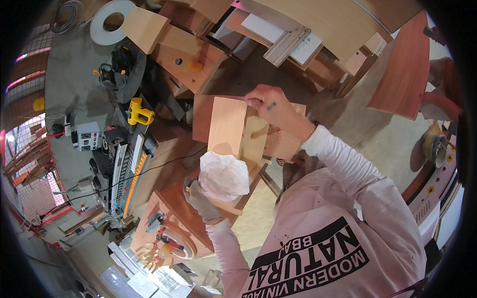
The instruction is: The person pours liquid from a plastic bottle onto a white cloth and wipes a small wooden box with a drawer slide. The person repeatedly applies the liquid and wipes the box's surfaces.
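A pale wooden board [228,121], rounded at its far corner, lies lengthwise before me on a reddish-brown workpiece. A crumpled white cloth or sheet [223,175] covers its near part. My bare right hand [278,105] is closed at the far right corner of the board, with the fingertips pinched on its edge. My left hand [202,201], in a grey glove, is at the near left end, beside the white cloth. Its fingers curl at the board's edge, partly hidden, and seem to grip it.
A yellow heat gun [140,113] and power tools sit at left. Near left, a reddish board [159,218] bears hand tools and a tape roll. Cabinet panels [318,25] are stacked far ahead. At right another person's hand [439,107] is by a brown panel [402,74]; a bucket [435,149] stands nearer.
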Tool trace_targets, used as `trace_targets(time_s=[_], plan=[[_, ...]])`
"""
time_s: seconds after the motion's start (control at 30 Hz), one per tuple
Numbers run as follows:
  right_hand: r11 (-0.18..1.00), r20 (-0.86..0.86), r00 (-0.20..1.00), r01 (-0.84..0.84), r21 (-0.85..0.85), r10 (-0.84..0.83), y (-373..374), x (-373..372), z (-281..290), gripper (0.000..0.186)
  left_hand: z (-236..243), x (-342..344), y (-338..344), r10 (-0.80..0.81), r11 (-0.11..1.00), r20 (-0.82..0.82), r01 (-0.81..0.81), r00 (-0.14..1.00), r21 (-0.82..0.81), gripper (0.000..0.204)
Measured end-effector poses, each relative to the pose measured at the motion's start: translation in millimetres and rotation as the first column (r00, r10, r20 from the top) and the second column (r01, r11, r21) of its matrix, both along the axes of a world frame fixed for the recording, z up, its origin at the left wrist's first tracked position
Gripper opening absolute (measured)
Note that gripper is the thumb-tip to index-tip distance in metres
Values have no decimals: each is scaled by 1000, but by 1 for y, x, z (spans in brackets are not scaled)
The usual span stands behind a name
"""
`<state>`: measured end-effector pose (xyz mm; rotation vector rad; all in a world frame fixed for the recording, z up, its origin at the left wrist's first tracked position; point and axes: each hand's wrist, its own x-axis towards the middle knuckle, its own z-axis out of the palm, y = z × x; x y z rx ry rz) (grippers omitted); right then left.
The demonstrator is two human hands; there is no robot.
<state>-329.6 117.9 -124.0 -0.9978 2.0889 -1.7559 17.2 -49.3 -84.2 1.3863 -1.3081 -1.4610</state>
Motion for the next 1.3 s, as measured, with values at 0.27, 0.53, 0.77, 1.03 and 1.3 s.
trace_targets(time_s=[0.27,0.53,0.77,1.03,1.3], plan=[[880,764,566,-474,-6,310,-4,-60,41,18,1,-3,-1,-28,997,71,32,997,-67,30],[883,815,500,-469,-29,293,1,-56,30,23,-3,8,-2,110,994,88,-107,990,-35,45],[869,807,522,-495,22,277,-9,-49,29,17,3,7,-1,137,991,182,-136,974,-20,47],[801,791,537,-590,103,293,-21,-66,47,14,4,11,-1,126,992,273,-115,954,-55,52],[708,561,762,-588,392,323,-31,-63,45,8,6,7,6,156,988,293,-150,943,-43,53]])
